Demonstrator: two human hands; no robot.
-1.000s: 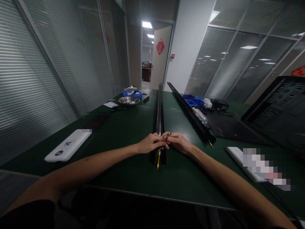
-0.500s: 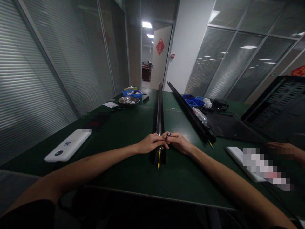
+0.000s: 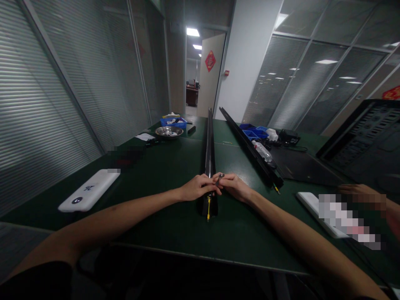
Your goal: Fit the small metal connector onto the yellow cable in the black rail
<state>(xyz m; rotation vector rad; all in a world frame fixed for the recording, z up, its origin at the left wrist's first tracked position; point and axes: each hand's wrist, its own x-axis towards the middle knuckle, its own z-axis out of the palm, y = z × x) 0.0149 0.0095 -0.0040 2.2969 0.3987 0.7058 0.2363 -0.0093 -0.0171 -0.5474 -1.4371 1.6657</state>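
Note:
A long black rail (image 3: 209,146) stretches away from me over the green table, with a yellow wire (image 3: 208,208) lying at its near end. My left hand (image 3: 198,187) is closed across this near end, its fingertips meeting those of the other hand. What its fingers grip is hidden. Close by on the right, my right hand (image 3: 237,187) pinches a small dark part (image 3: 220,178) between thumb and fingers. The part's exact kind is too small to tell.
A second black rail (image 3: 250,146) lies to the right, beside a plastic bottle (image 3: 263,151) and blue bins (image 3: 254,132). Farther left stand a metal bowl (image 3: 169,132) and a white device (image 3: 90,189). Another person's hand (image 3: 359,190) is at the right edge.
The small dark part has tilted slightly in my right fingers. My hands otherwise stay in place. The other person's hand at the right has shifted a little to the left.

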